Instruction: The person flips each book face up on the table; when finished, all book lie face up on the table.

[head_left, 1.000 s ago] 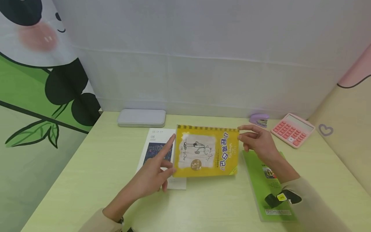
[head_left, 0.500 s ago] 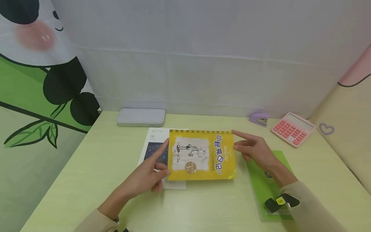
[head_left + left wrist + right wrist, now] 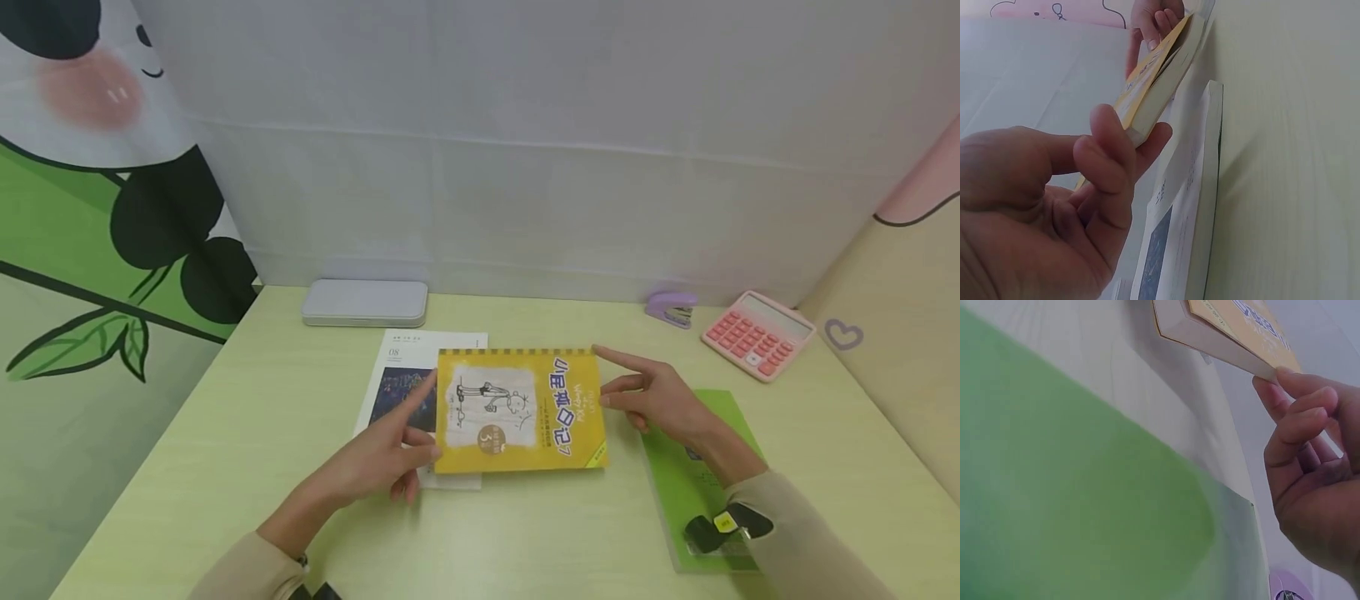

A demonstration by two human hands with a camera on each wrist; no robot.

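Note:
A yellow paperback book (image 3: 521, 412), its cover turned sideways with a cartoon drawing on it, is held between both hands above the table. My left hand (image 3: 382, 458) pinches its left edge, with the index finger stretched along that side; in the left wrist view the fingers (image 3: 1107, 150) sit on both sides of the book's corner. At the opposite edge my right hand (image 3: 660, 400) pinches the book between thumb and fingers, seen also in the right wrist view (image 3: 1310, 425). Beneath the yellow book's left part lies a white book (image 3: 397, 350) with a dark blue picture, partly covered.
A green book (image 3: 675, 483) lies under the right forearm. Along the back stand a pale metal case (image 3: 365, 302), a purple stapler (image 3: 670, 308) and a pink calculator (image 3: 759, 335). A white cloth backdrop (image 3: 525, 208) rises behind the table.
The yellow book has moved left and toward me, both hands going with it. More of the white book's top right corner shows. Both hands keep their hold.

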